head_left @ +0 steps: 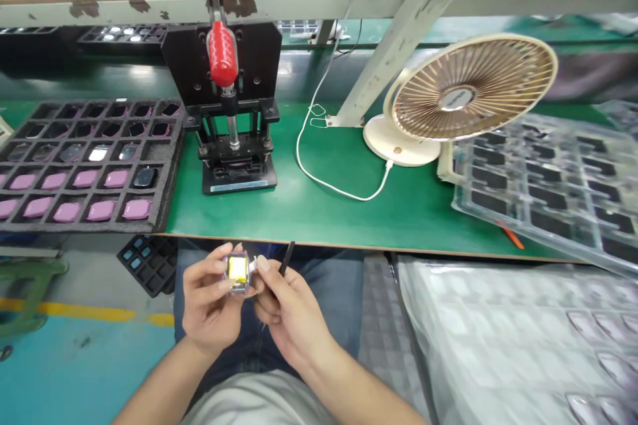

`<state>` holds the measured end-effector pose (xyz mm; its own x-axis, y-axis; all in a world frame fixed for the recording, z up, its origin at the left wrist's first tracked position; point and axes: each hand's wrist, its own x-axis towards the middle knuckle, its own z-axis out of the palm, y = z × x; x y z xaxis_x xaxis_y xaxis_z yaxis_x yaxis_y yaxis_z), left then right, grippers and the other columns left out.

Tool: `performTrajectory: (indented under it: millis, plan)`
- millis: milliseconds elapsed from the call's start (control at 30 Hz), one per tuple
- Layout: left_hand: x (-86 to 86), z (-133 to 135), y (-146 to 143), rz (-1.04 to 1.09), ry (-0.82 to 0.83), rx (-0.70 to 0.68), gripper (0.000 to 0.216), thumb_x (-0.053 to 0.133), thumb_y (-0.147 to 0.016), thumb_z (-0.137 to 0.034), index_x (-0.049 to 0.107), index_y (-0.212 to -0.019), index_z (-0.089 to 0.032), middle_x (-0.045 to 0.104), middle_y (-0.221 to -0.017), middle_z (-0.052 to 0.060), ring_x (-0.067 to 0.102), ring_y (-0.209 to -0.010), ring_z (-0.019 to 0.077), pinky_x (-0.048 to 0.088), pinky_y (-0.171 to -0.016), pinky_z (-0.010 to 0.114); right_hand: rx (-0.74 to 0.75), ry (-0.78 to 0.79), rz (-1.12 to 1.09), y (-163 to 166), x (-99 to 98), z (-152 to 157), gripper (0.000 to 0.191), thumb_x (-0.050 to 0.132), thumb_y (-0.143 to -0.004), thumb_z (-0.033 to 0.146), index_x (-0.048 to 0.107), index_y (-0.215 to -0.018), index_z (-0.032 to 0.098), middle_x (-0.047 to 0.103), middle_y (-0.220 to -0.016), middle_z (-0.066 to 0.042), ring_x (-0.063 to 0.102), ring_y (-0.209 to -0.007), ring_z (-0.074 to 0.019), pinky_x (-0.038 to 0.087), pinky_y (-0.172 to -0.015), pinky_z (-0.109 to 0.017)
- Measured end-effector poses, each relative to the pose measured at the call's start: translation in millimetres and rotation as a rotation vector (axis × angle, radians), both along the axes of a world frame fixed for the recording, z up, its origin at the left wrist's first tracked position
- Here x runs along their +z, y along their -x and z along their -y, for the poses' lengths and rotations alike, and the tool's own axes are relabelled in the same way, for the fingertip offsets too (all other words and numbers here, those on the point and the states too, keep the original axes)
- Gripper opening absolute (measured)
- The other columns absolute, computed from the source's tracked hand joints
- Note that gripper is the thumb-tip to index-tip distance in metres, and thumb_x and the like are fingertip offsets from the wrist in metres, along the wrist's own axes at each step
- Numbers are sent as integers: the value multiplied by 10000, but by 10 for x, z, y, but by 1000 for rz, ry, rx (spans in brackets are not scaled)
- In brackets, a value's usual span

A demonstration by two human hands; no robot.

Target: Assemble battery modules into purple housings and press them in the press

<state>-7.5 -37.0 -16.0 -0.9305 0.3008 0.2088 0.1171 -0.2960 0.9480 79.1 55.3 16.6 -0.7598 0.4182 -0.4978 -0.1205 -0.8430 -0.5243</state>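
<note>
Both hands are held together over my lap, below the front edge of the green bench (349, 199). My left hand (209, 302) pinches a small square part with a bright yellow face (238, 271). My right hand (286, 312) is closed beside it, fingertips touching the part's right side, and grips a thin black stick-like tool (287, 257) that points up. On the bench straight ahead stands a black hand press with a red handle (222, 53).
A black foam tray (84, 166) with pink and dark parts lies at left. A cream desk fan (463, 93) with a white cable (319, 166) stands at right. Clear plastic trays (548, 179) overhang the right edge, more below in plastic wrap (513, 339).
</note>
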Motion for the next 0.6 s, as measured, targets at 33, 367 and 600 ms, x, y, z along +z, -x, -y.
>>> performTrajectory:
  millis: [33, 367, 600]
  plan:
    - [-29, 29, 22, -21, 15, 15, 454, 1032, -511, -2, 716, -724, -249, 636, -1068, -3, 705, -1255, 363, 596, -1076, 623, 0, -19, 8, 2, -7, 10, 536, 920, -795, 602, 605, -705, 177, 462, -587, 85, 166, -447, -14, 129, -436, -216]
    - [-173, 0, 254, -564, -99, -115, 401, 840, -852, -15, 710, -1141, -260, 674, -1219, 18, 738, -1267, 329, 674, -1010, 626, 143, -197, -87, -24, -66, -74, 496, 870, -867, 567, 562, -779, 188, 493, -595, 85, 279, -460, -25, 174, -459, -210]
    - [-195, 53, 260, -565, -84, -112, 361, 853, -869, -68, 703, -1117, -284, 670, -1221, 6, 745, -1258, 318, 685, -995, 612, 221, -157, -124, -28, -52, -105, 490, 870, -863, 555, 542, -789, 199, 458, -573, 100, 252, -462, -32, 165, -452, -204]
